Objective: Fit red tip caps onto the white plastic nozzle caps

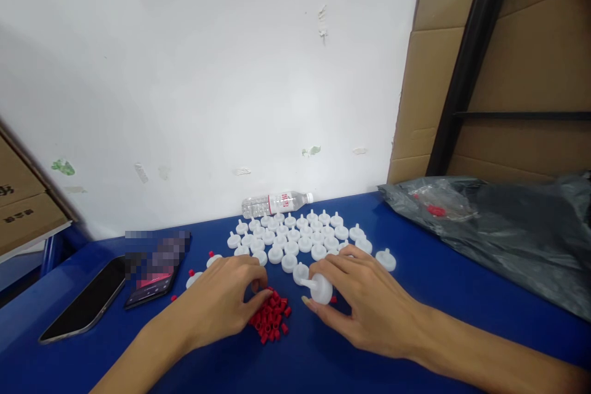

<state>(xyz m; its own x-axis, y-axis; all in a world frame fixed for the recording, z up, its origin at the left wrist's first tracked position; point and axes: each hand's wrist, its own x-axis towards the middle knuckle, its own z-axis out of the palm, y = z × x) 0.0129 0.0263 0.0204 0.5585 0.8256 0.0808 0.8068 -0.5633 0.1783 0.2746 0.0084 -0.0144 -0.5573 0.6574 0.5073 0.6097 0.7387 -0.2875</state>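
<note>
My left hand [235, 295] is at the upper left edge of a pile of small red caps [270, 323], its thumb and index finger pinched on a red cap there; the fingers partly hide it. Between the thumb and fingers of my right hand [360, 295] is a white nozzle cap [322, 289], tipped on its side with its thin spout pointing left. Behind both hands, many similar white nozzle caps [290, 247] stand spout up on the blue table [314, 357]. A few by my left forearm carry red tips, such as one white nozzle cap [213, 260].
A clear plastic bottle [277, 203] lies against the white wall. Two phones, a dark one [87, 301] and one with a lit screen [157, 277], rest at the left. A grey plastic sheet [508, 221] with a small clear bag [443, 203] covers the right side.
</note>
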